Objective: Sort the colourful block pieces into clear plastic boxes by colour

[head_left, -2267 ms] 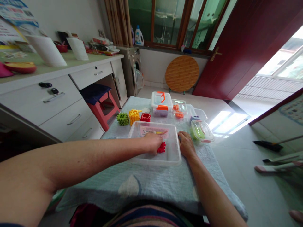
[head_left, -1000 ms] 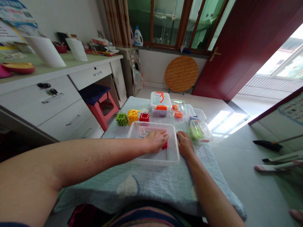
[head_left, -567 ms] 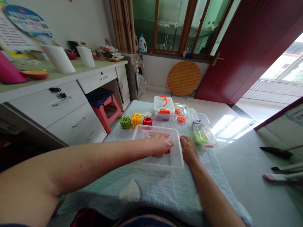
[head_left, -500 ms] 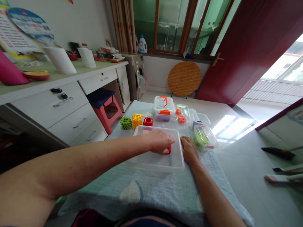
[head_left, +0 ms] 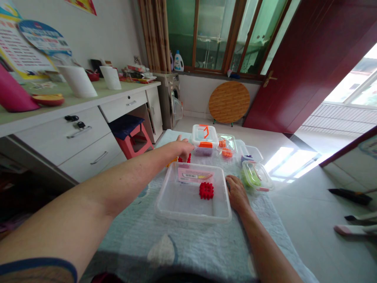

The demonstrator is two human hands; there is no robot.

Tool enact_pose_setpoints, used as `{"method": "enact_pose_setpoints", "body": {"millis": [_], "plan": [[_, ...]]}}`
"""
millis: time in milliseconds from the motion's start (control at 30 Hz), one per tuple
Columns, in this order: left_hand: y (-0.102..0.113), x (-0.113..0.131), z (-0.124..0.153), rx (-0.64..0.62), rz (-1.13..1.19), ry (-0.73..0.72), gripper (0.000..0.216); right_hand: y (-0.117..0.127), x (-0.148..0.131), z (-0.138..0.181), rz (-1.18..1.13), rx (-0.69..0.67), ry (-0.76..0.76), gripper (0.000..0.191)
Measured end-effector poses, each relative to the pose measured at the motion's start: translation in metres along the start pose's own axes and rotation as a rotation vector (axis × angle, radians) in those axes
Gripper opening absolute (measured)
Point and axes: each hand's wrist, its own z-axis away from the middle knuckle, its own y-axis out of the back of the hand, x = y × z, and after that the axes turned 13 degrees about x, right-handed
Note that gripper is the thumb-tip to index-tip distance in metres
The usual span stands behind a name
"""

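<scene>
My left hand reaches past the far side of a clear plastic box. Its thumb comes down in front of a red block made of interlocking toothed pieces, and the other fingers are partly hidden behind. Inside the box lies a red toothed piece, flat on the bottom. My right hand rests on the cloth along the box's right wall with its fingers curled; a small dark patch shows at the fingertips. Yellow pieces peek out beneath my left forearm.
Behind the box stands a lidded container with orange clips. To its right are a clear container with orange pieces, one with dark pieces, and a lidded one with green contents. A pink stool stands left.
My left hand has left the red piece in the box and moved away and left to the red block. My right hand stays beside the box.
</scene>
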Motion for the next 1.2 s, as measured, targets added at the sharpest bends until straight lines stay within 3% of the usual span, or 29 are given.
{"method": "enact_pose_setpoints", "body": {"millis": [100,267,433,667,933,1200], "plan": [[-0.013,0.001,-0.005,0.025,0.002,-0.017,0.047,0.0,0.0,0.0,-0.013,0.004,0.0,0.031],[-0.019,0.001,-0.018,-0.122,-0.071,0.008,0.048,0.001,-0.001,0.0,-0.02,0.012,-0.003,0.03],[-0.019,0.002,-0.018,-0.124,-0.078,0.029,0.036,0.002,-0.002,-0.001,-0.027,-0.013,-0.008,0.03],[-0.019,-0.001,-0.015,-0.111,-0.065,0.032,0.041,0.002,0.0,-0.001,-0.021,-0.01,0.001,0.03],[-0.016,0.002,-0.017,-0.123,-0.054,0.022,0.023,0.002,-0.001,-0.001,-0.022,-0.004,-0.003,0.029],[-0.02,0.001,-0.019,-0.119,-0.057,0.023,0.034,0.001,-0.001,-0.001,-0.015,0.001,0.004,0.029]]}}
